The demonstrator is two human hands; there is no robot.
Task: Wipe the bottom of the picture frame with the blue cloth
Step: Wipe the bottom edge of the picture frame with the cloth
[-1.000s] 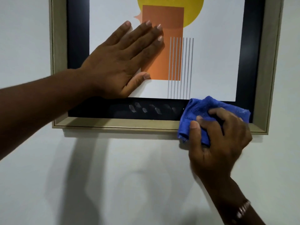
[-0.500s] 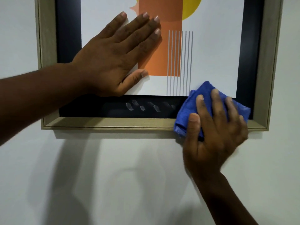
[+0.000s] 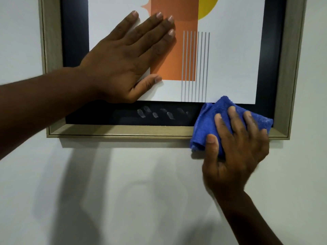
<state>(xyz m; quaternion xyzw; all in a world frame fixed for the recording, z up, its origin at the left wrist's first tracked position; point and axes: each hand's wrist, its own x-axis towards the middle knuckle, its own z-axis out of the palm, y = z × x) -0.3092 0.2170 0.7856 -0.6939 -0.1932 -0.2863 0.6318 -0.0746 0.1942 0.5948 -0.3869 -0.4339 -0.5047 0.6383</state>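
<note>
A picture frame (image 3: 123, 132) with a pale wooden rim and a black inner border hangs on a white wall. Its print shows an orange block, a yellow disc and grey stripes. My left hand (image 3: 129, 62) lies flat and spread on the glass at the lower left of the print. My right hand (image 3: 235, 151) presses a bunched blue cloth (image 3: 205, 124) against the bottom rail near its right end, fingers spread over it. The cloth covers the rail and part of the black border. Whitish finger smudges (image 3: 155, 114) mark the black border to the cloth's left.
The white wall (image 3: 123, 191) fills everything below and beside the frame, with soft shadows of my arms on it. The frame's right rail (image 3: 290, 68) stands just right of the cloth.
My right hand's fingers have gone from curled to spread flat over the cloth, which stays near the right end of the bottom rail. My left hand stays pressed on the glass.
</note>
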